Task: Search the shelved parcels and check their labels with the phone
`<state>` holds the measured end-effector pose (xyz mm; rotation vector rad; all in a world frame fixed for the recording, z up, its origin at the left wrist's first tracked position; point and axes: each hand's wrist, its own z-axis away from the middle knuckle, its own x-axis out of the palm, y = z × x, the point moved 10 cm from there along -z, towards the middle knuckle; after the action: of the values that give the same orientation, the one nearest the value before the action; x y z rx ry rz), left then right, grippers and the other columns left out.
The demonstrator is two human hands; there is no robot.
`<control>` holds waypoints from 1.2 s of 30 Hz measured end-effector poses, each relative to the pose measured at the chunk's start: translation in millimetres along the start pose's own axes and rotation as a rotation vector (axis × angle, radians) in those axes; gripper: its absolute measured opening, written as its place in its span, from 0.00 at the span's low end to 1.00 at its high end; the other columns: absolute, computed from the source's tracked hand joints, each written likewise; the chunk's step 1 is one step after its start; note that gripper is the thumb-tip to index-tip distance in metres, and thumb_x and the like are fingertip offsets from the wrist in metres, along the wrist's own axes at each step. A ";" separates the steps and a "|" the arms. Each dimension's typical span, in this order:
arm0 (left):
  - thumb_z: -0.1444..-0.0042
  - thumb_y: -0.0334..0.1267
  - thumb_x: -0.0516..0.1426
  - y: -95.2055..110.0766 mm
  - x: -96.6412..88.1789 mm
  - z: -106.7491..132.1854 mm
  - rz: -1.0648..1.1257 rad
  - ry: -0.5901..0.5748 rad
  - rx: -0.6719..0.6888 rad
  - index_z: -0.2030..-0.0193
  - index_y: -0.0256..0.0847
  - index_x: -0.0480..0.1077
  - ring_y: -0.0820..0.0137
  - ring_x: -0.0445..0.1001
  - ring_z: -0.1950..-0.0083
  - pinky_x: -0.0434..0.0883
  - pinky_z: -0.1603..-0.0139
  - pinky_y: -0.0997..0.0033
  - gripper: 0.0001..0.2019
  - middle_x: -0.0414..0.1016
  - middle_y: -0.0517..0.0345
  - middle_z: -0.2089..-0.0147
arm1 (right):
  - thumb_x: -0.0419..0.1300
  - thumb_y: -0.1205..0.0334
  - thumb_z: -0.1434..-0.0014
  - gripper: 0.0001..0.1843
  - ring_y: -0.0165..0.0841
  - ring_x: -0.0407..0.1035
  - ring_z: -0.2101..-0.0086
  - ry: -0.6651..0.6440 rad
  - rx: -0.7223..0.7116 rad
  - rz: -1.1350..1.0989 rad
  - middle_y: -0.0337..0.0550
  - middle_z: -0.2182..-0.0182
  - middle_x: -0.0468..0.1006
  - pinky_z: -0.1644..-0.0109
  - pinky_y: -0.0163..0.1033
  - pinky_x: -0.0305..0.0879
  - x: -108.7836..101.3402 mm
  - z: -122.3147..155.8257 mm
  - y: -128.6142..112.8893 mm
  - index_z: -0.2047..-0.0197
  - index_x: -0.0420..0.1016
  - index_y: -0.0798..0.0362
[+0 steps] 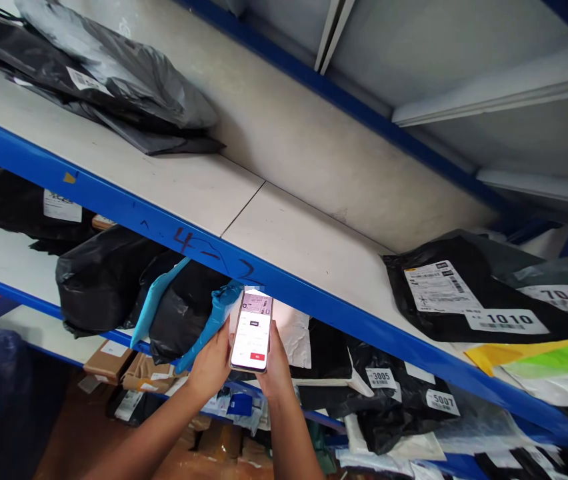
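Note:
A smartphone (251, 333) with a lit screen is held upright just in front of the shelf's blue edge. My left hand (213, 363) grips its left side, with the fingers partly hidden behind it. On the other side, my right hand (276, 367) closes around the lower right edge. The screen shows a camera picture at the top, pale lines of text and a red button. Behind the phone, a bright patch of light falls on a white parcel (298, 337). A blue plastic parcel (225, 303) lies close to my left hand.
A blue-edged shelf (309, 250) runs diagonally across the view. On it sit grey and black bagged parcels (164, 87) at upper left and a black parcel labelled 1010 (439, 293) at right. Lower shelves hold more bags; cardboard boxes (109, 360) lie at lower left.

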<state>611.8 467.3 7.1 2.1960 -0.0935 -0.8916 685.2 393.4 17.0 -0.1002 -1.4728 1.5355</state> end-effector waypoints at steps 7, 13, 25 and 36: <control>0.39 0.36 0.45 -0.5 0.4 -0.5 -0.018 -0.003 0.010 0.31 0.41 0.26 0.54 0.49 0.31 0.58 0.36 0.50 0.35 0.42 0.40 0.29 | 0.58 0.42 0.46 0.32 0.44 0.73 0.52 0.009 -0.018 0.020 0.49 0.51 0.78 0.53 0.48 0.72 -1.9 1.4 -2.9 0.44 0.66 0.53; 0.39 0.36 0.44 2.7 -2.5 -0.4 -0.030 0.025 0.019 0.31 0.43 0.25 0.57 0.47 0.31 0.57 0.35 0.50 0.36 0.41 0.44 0.29 | 0.56 0.42 0.45 0.31 0.44 0.73 0.52 0.002 -0.028 0.035 0.49 0.51 0.78 0.54 0.48 0.72 2.9 2.1 -6.4 0.45 0.66 0.53; 0.39 0.41 0.41 7.2 -6.7 -2.5 0.148 -0.051 0.000 0.31 0.42 0.28 0.59 0.47 0.30 0.56 0.35 0.51 0.33 0.42 0.45 0.29 | 0.58 0.78 0.65 0.37 0.43 0.74 0.54 -0.141 -0.042 0.043 0.41 0.58 0.82 0.49 0.49 0.68 19.3 38.4 -18.2 0.48 0.67 0.49; 0.42 0.31 0.42 1.1 -2.6 -2.5 0.011 -0.085 -0.037 0.31 0.39 0.29 0.60 0.51 0.32 0.59 0.35 0.57 0.34 0.44 0.43 0.29 | 0.63 0.76 0.63 0.43 0.46 0.72 0.51 -0.146 -0.049 0.043 0.46 0.55 0.81 0.51 0.49 0.68 4.5 64.7 -15.7 0.42 0.60 0.48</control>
<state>611.6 468.9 10.4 2.1218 -0.1293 -0.9730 650.4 346.5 49.1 -0.0501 -1.6330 1.5689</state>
